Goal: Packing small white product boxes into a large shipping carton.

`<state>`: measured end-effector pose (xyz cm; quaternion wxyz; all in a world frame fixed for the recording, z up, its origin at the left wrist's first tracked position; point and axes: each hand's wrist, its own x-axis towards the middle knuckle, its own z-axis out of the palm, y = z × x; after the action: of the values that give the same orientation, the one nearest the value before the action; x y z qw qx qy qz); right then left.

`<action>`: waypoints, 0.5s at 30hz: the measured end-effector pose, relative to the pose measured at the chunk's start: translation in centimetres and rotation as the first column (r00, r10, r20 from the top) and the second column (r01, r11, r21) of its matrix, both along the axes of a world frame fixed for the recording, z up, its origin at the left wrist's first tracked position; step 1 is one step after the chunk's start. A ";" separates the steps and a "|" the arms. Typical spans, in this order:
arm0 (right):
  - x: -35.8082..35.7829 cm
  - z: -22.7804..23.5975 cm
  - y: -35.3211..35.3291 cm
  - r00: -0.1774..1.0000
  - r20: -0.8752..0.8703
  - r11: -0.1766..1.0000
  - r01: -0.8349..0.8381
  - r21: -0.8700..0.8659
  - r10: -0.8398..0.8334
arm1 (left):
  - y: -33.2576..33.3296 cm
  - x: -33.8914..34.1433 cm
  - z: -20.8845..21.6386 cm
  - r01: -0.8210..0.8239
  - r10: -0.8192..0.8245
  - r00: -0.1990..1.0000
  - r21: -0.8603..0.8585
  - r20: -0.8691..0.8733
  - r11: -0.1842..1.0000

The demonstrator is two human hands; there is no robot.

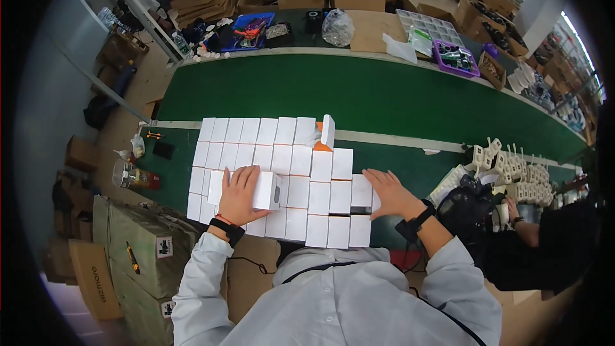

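My left hand (238, 198) clasps a white box (266, 189) atop the packed boxes (298, 160) on the worktop (172, 176); my right hand (392, 197) spreads its fingers at their right edge. It looks light, stiff, smooth, dentable: best held by opposite sides.

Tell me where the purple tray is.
Head view, upper right: the purple tray sits beyond the green belt, left of a small cardboard box.

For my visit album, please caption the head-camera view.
A person's left grip on white boxes in rows on a green table, right grip spread at their right edge.
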<state>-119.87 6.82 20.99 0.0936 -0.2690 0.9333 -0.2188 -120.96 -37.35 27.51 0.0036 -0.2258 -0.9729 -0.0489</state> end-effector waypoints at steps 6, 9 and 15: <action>0.7 -1.3 1.6 0.994 0.061 0.977 0.082 0.197 -0.096 | 0.0 -0.2 0.2 -0.003 0.003 1.000 -0.005 0.004 1.000; -0.3 -2.6 3.0 0.978 0.133 0.976 0.135 0.169 -0.158 | -0.2 -0.2 -0.2 -0.014 0.014 1.000 -0.003 -0.009 1.000; -7.3 -4.2 4.1 0.943 0.021 0.942 0.331 0.062 -0.332 | -0.5 0.4 0.1 -0.028 0.028 1.000 0.015 0.001 1.000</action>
<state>-127.13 10.93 16.77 0.0775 -0.1020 0.9696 -0.2084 -120.60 -37.83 27.60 0.0057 -0.2122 -0.9756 -0.0562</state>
